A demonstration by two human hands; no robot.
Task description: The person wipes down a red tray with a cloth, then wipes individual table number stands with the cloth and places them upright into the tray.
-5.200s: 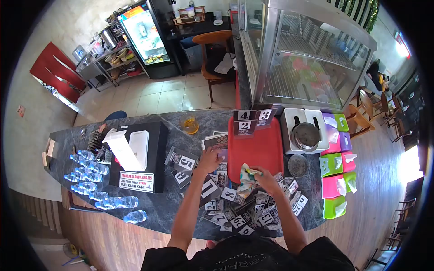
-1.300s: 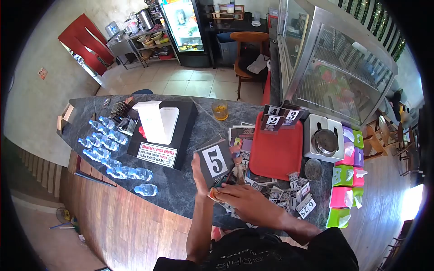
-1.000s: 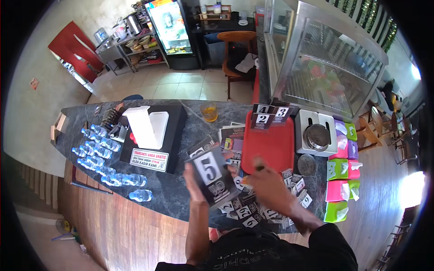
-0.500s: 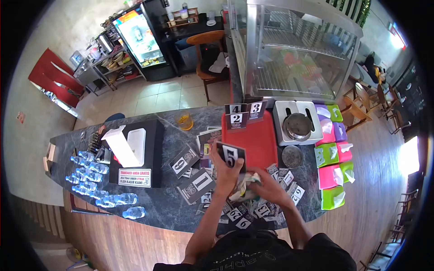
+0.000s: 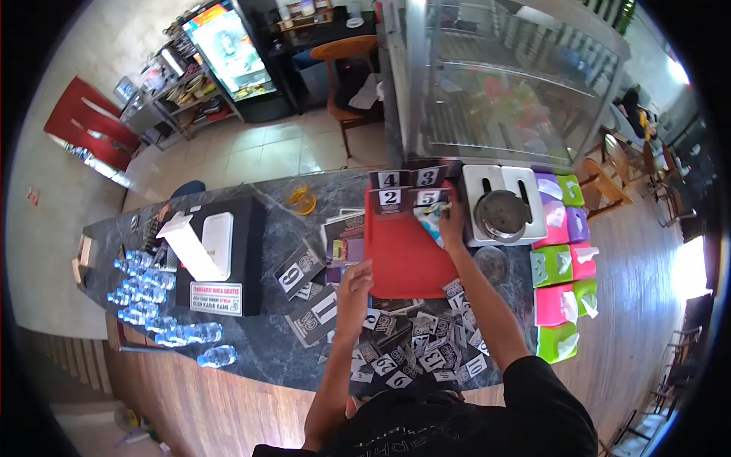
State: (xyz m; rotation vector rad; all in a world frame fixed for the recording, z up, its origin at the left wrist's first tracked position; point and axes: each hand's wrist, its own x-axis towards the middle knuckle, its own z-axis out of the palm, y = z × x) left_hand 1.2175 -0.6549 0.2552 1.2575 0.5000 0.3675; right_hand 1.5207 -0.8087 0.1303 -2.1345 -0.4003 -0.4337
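Number 5 sign set on the red tray beside signs 2, 3 and 4.
I see my right hand at the tray's far corner, its grip closed on a crumpled cloth against that sign; my left hand hovers, fingers apart and empty, over loose number cards on the bench.

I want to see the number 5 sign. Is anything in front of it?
Yes. The right hand with a cloth partly covers the number 5 sign, standing on the red tray beside sign 2.
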